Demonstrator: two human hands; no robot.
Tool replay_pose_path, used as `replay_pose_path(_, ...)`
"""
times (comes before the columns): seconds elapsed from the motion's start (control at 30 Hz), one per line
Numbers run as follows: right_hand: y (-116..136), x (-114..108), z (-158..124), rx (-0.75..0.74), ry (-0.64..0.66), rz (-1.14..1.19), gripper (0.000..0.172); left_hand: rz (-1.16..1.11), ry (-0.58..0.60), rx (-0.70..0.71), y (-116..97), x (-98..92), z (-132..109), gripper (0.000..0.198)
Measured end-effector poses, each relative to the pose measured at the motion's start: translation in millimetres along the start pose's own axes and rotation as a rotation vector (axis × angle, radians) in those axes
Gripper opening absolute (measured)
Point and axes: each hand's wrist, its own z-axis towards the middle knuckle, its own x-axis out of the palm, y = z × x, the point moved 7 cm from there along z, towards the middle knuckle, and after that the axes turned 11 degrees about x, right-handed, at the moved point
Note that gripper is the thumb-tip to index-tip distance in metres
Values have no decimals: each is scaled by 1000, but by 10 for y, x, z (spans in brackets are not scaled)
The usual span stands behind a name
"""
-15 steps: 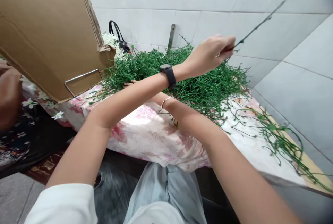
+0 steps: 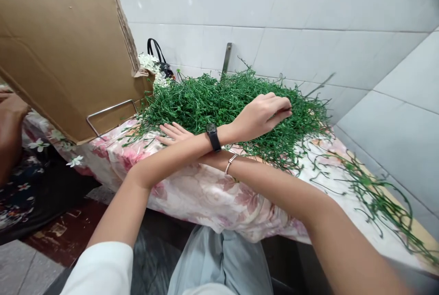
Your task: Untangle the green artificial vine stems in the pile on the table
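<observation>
Green stems (image 2: 219, 103) | left hand (image 2: 262, 114) lowered onto pile | raised stem gone

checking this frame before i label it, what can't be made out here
Head view only:
- Left hand: fingers curl into the pile of green stems; whether they hold one is hidden.
- Right hand: the crossing left forearm covers its palm.
- Black bag: mostly behind the cardboard box.
- Another person's hand: cut off by the left edge.

White short sleeves, black wristwatch (image 2: 213, 136), silver bracelet (image 2: 230, 163), pale grey trousers (image 2: 222, 263).
</observation>
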Motion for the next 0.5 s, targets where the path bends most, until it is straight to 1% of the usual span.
replay_pose_path(0.07,-14,159,-4,-102,143,-77,56,-64,-42,-29,40,-29,-14,11)
replay_pose_path(0.1,-40,185,-62,-115,176,-107,53,-96,-55,-38,57,-42,-19,11)
replay_pose_path(0.17,-77,163,-242,-102,206,-158,46,-157,-82,-60,96,-69,-33,9)
replay_pose_path(0.23,-68,56,-451,-74,219,-200,37,-205,-127,-102,155,-99,-71,8)
replay_pose_path(0.27,-51,-28,-554,-57,227,-225,33,-223,-161,-129,188,-118,-104,8)
replay_pose_path(0.33,-6,-272,-748,-25,236,-282,28,-235,-214,-169,239,-152,-187,10)
replay_pose_path(0.37,3,-433,-840,10,230,-350,25,-217,-232,-178,253,-173,-232,10)
replay_pose_path(0.4,9,-598,-939,47,252,-375,22,-182,-241,-175,255,-196,-272,11)
replay_pose_path(0.43,23,-776,-1040,77,272,-352,21,-128,-252,-163,251,-230,-309,11)
replay_pose_path(0.47,36,-988,-1131,109,234,-333,22,-66,-266,-139,236,-270,-340,12)
replay_pose_path(0.5,50,-1222,-1215,136,144,-327,22,-2,-276,-104,214,-307,-364,12)
